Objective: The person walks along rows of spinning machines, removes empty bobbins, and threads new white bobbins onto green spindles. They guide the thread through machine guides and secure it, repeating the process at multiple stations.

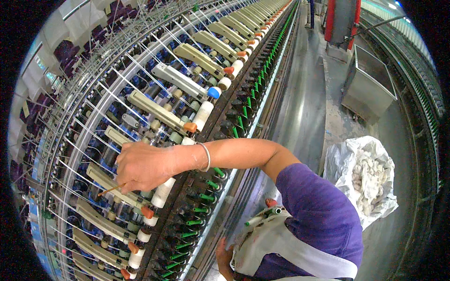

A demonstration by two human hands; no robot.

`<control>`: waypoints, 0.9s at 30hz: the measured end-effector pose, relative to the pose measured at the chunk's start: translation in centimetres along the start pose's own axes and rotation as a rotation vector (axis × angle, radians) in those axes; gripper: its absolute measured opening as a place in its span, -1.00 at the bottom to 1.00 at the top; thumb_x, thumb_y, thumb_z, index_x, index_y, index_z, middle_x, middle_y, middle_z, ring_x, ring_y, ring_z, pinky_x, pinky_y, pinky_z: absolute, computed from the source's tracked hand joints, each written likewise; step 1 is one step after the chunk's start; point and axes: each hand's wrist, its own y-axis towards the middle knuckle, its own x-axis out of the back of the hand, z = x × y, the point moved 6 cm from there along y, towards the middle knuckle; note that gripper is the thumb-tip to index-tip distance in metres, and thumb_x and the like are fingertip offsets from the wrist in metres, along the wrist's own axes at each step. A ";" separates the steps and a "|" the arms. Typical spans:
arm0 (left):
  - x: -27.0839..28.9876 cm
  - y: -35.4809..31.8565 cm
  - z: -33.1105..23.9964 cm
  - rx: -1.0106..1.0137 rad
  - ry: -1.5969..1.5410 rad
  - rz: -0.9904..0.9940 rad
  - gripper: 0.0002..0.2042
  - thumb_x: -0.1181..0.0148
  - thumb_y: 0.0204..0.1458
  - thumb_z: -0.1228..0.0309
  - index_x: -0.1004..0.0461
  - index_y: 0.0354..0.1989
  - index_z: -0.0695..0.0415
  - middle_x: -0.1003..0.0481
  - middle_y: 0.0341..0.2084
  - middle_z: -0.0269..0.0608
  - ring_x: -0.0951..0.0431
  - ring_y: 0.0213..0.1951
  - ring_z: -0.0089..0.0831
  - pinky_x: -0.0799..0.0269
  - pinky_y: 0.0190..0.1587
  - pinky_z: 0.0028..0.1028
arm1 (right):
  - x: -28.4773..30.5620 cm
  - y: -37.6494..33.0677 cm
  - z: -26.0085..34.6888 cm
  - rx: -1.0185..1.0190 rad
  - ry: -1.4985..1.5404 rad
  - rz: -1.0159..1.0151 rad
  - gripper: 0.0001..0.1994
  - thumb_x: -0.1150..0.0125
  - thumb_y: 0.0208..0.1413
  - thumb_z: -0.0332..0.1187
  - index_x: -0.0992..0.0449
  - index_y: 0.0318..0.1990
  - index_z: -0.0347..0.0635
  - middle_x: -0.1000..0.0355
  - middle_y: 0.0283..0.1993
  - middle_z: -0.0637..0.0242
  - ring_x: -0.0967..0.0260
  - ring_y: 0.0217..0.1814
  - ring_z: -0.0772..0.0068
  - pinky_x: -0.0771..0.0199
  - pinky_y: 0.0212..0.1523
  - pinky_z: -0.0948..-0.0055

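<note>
The right hand (143, 166) is extended across the spinning frame (140, 140), fingers curled together and pinched on a thin orange stick (110, 189) that projects to the left of the fist, toward the near left. A metal bangle (206, 157) is worn on the wrist. The fist is held over the drafting section, directly above a beige weighting arm (110, 185) and just beside a white roller (163, 193) at its near right. White strands (93, 136) are seen running diagonally from the creel on the left down to the arms.

The left hand (223, 257) is seen only in part at the near edge, at the rail of the frame, partly covered by a white apron pouch (269, 239); whether it is spread or closed cannot be told. A few bobbin tubes (262, 216), white, green and red, protrude from the pouch. A purple sleeve (318, 206) is worn on the right arm.

Further weighting arms are ranged in a row running to the far end, each tipped orange, one tipped with a blue cap (214, 92). Along the right side of the frame a row of dark spindles with green tips (201, 196) is noted.

On the floor to the right, a white sack (342, 161) filled with white fibre waste is placed. Farther off, a grey metal trolley bin (370, 84) stands in the aisle, with a red and grey column (342, 18) behind it.
</note>
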 end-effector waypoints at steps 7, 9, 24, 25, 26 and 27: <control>-0.5 1.3 -1.0 -0.018 0.028 0.030 -0.49 -0.24 -0.08 0.37 -0.30 0.10 0.13 -0.39 -0.01 0.04 -0.39 0.01 -0.04 -0.29 0.06 -0.22 | -0.2 -0.1 -0.4 0.004 0.063 -0.044 -0.69 -0.07 -0.03 -0.08 -0.45 -0.66 -0.06 -0.37 -0.64 0.24 -0.33 -0.48 0.03 -0.19 -0.42 0.12; -0.6 1.5 -1.1 -0.025 0.031 0.036 -0.49 -0.24 -0.08 0.36 -0.30 0.10 0.13 -0.39 -0.02 0.04 -0.39 0.01 -0.04 -0.30 0.05 -0.23 | -0.4 -0.1 -0.4 0.020 0.030 -0.041 -0.69 -0.08 -0.04 -0.09 -0.44 -0.67 -0.06 -0.35 -0.66 0.22 -0.32 -0.51 0.01 -0.18 -0.44 0.11; -0.6 0.7 -2.2 -0.086 0.063 0.044 -0.48 -0.24 -0.08 0.33 -0.29 0.10 0.13 -0.40 -0.04 0.06 -0.42 -0.03 -0.03 -0.33 0.02 -0.24 | -1.2 -0.4 -1.3 0.004 -0.286 0.115 -0.84 -0.13 -0.19 -0.20 -0.42 -0.66 0.00 -0.36 -0.61 0.38 -0.34 -0.43 0.22 -0.27 -0.41 0.21; -0.5 0.5 -2.5 -0.110 0.056 0.038 -0.48 -0.24 -0.08 0.32 -0.29 0.10 0.13 -0.40 -0.04 0.06 -0.42 -0.03 -0.03 -0.33 0.02 -0.24 | -1.3 -0.5 -1.3 0.082 -0.307 0.109 -0.90 -0.11 -0.25 -0.21 -0.43 -0.63 0.06 -0.37 -0.59 0.40 -0.38 -0.43 0.22 -0.33 -0.49 0.22; -0.2 0.3 -2.8 -0.136 0.041 0.029 -0.48 -0.24 -0.08 0.32 -0.29 0.10 0.13 -0.40 -0.04 0.06 -0.42 -0.03 -0.03 -0.33 0.02 -0.24 | -1.4 -0.8 -2.0 -0.026 -0.403 0.147 -0.90 -0.09 -0.19 -0.23 -0.45 -0.59 0.05 -0.36 -0.59 0.36 -0.40 -0.44 0.23 -0.37 -0.48 0.23; 0.0 0.1 -2.9 -0.130 -0.090 0.016 -0.47 -0.23 -0.08 0.30 -0.28 0.11 0.12 -0.37 0.00 0.07 -0.38 0.02 -0.04 -0.29 0.07 -0.23 | -0.9 -0.8 -1.9 0.070 -0.214 0.052 -0.89 -0.09 -0.12 -0.26 -0.45 -0.57 -0.01 -0.36 -0.57 0.32 -0.39 -0.42 0.21 -0.37 -0.45 0.25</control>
